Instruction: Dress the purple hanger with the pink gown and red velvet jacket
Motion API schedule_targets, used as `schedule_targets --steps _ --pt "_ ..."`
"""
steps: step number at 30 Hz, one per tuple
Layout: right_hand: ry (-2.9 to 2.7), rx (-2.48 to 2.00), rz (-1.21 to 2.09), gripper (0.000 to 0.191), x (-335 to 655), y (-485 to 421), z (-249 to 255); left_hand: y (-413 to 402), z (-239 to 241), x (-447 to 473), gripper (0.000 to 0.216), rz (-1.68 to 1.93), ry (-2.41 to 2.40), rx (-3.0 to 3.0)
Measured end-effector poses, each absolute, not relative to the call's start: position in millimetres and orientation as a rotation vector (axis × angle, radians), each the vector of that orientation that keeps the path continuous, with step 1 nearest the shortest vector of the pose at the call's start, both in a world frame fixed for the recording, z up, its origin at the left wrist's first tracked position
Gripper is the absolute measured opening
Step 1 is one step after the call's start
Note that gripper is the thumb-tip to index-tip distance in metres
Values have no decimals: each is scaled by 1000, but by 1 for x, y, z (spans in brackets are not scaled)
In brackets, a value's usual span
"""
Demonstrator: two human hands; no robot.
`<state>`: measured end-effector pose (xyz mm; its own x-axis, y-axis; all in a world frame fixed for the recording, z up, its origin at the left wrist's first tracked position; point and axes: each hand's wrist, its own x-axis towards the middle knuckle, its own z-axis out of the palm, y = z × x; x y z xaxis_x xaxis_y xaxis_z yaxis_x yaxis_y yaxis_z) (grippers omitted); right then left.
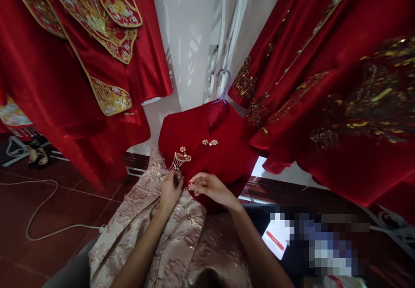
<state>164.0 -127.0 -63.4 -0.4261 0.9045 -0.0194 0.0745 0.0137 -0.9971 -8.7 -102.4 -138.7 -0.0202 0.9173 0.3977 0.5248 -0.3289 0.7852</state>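
A dark red garment (184,128) on a purple hanger (224,90) is in front of me, over a pink brocade cloth with a metallic sheen (123,232). On its left side sits a beaded ornament (180,157) with hanging strands, and a flower-shaped beaded clasp (210,142) marks the neck. My left hand (170,190) is closed at the lower end of the strands; what its fingers hold is hidden. Just to the right, my right hand (212,188) pinches with thumb and finger beside a small gold-coloured bit (188,188). Too little shows to name what is in that pinch.
Red embroidered gowns hang at left (106,63) and right (356,106). A lit phone (275,238) lies at lower right, next to a blurred-out patch. On the tiled floor runs a pale cable (42,210), with dark shoes (40,156) farther back.
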Motion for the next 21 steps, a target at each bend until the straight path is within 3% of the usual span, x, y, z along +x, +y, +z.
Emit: schedule_targets --steps 8,21 --pt "-1433 -1271 935 23 129 -113 -114 -112 -143 -7 20 1380 1268 1655" --pt "-1526 -1337 776 15 132 -111 -115 -112 -150 -6 28 1463 1251 1460"
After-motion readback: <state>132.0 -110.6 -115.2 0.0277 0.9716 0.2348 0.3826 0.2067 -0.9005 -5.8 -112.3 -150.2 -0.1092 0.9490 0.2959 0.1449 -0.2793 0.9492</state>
